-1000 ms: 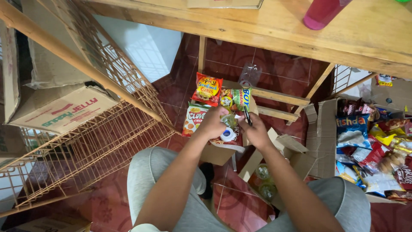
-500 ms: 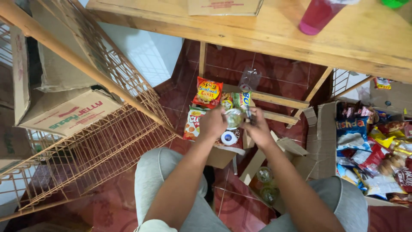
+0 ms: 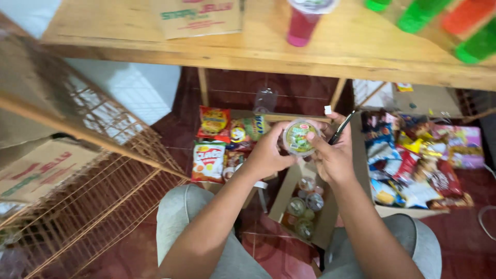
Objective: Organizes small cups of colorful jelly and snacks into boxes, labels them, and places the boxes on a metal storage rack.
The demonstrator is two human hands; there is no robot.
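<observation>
A small round jelly cup [image 3: 298, 137] with a green printed lid sits raised in front of the person's chest, above an open cardboard box [image 3: 289, 194] that lies between the knees. The left hand [image 3: 267, 154] cups it from the side and below, fingers curled round its wall, which keeps the lid tipped up toward the camera. The right hand [image 3: 333, 155] pinches the cup's far edge with thumb and fingertips while also keeping a dark pen [image 3: 342, 127] tucked between its fingers, the tip pointing up and away, so both things are carried at once. More cups of the same kind [image 3: 305, 204] lie in the box, blurred and partly shadowed; their number is hard to tell. Snack packets [image 3: 209, 161] lean just left of the hands, and a heap of assorted packets [image 3: 413, 160] fills a box on the right. The wooden table [image 3: 124, 36] overhead is cut off at the top, as are the bottles [image 3: 454, 23] and the pink cup [image 3: 305, 20] standing on it.
</observation>
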